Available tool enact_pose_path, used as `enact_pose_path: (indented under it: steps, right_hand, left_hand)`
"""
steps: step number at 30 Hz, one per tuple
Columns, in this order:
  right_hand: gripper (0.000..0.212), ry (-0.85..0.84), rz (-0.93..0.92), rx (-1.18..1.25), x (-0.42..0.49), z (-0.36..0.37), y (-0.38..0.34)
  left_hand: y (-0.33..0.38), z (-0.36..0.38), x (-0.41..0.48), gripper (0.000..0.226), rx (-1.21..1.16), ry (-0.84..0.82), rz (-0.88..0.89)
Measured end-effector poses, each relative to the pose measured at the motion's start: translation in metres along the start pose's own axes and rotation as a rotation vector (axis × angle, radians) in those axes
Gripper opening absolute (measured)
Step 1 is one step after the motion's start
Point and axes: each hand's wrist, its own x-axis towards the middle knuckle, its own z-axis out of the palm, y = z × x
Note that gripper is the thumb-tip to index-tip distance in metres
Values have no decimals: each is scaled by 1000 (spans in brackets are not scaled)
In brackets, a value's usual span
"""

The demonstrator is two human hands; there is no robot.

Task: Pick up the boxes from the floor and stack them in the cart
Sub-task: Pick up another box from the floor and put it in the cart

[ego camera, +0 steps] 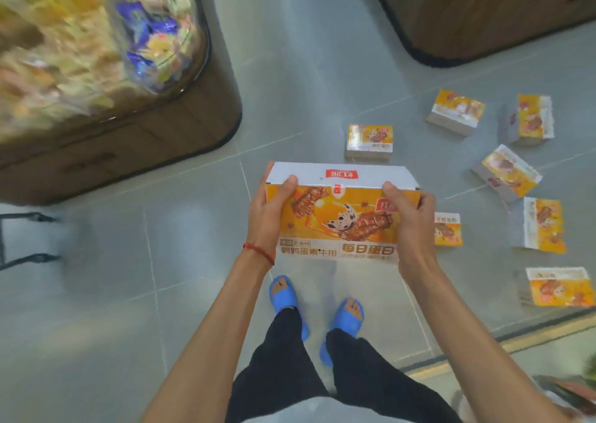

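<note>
— Both hands grip one orange box point(338, 216): our left hand point(271, 216) clasps its left end, our right hand point(414, 226) its right end, thumbs over the top edge.

— Why so?

— Probably to keep it level for carrying. We hold it out on extended arms above our blue slippers point(317, 313). Right of the held box, seven more boxes point(506, 172) lie on the floor point(193, 261).

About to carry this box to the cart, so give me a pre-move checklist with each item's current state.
1. Left hand grips the held box: ok.
2. Right hand grips its other end: ok.
3. Box held level, lid closed: ok.
4. Cart position and free space: cannot tell; only a blurred dark frame shows at left.
5. Floor toward the left free of boxes: ok.
6. Boxes left on the floor, like the nearest box: not ok, several remain.
</note>
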Motion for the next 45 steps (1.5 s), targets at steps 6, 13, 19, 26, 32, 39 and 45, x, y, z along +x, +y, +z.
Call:
enact_pose_path:
  steps: [6, 13, 19, 26, 32, 39, 45]
  right_hand:
    - [47, -156, -39, -126, -48, 98, 5]
    - [42, -352, -94, -240, -116, 247, 30]
    - [30, -508, -133, -327, -179, 373, 61]
    - [36, -736, -145, -391, -228, 514, 92]
    - [28, -966, -196, -450, -267, 642, 121]
    - [42, -1178, -169, -540, -318, 767, 154]
    - [45, -1296, -158, -610, -391, 872, 210]
  left_hand:
    - [33, -104, -26, 50, -115, 154, 75]
    - [64, -260, -46, 51, -212, 306, 160]
    - [82, -393, -65, 60, -210, 457, 228]
    - [98, -519, -72, 61, -305, 671, 275]
    - [118, -623, -61, 53, -414, 883, 302]
    - [134, -727, -62, 39, -517, 1080, 311]
    - [130, -848, -77, 49, -604, 1184, 329]
